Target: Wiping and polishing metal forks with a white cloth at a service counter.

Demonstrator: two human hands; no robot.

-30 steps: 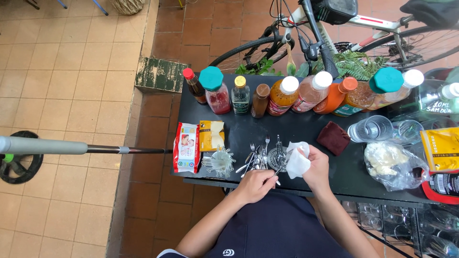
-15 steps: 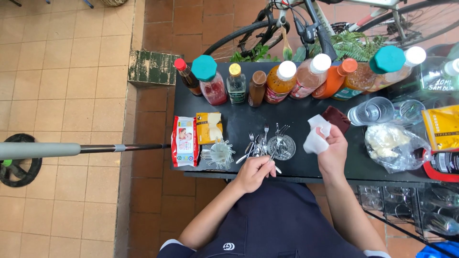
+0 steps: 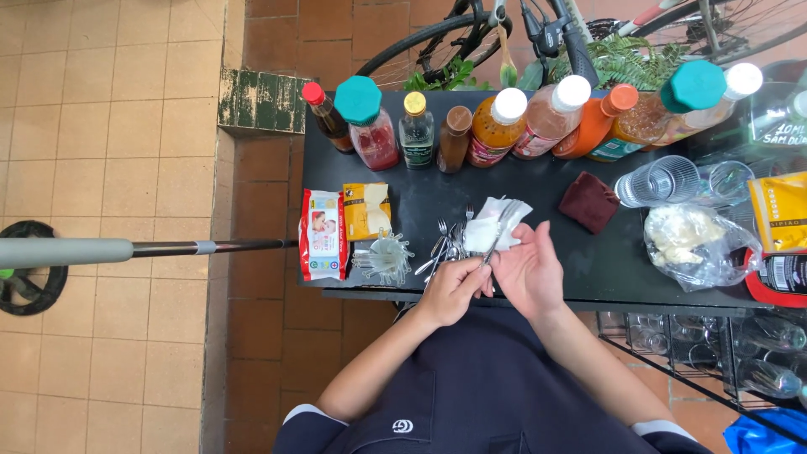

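Left hand (image 3: 454,290) pinches handle of thin metal fork (image 3: 496,235); right hand (image 3: 528,271), half closed, wraps white paper tissue (image 3: 498,225) around tines. Black tabletop (image 3: 538,181) at 12 o'clock. Risk: fork slips from light pinch, knocks loose cutlery pile (image 3: 441,248) at 10 o'clock.

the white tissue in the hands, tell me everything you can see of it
The white tissue is a soft, crumpled paper sheet, folded loosely on itself. The right hand holds it from below, above the black table. A slim metal utensil lies across it, its lower end pinched by the left hand, so the tissue wraps part of the shaft. It sits just right of the cutlery pile. No stains can be made out.
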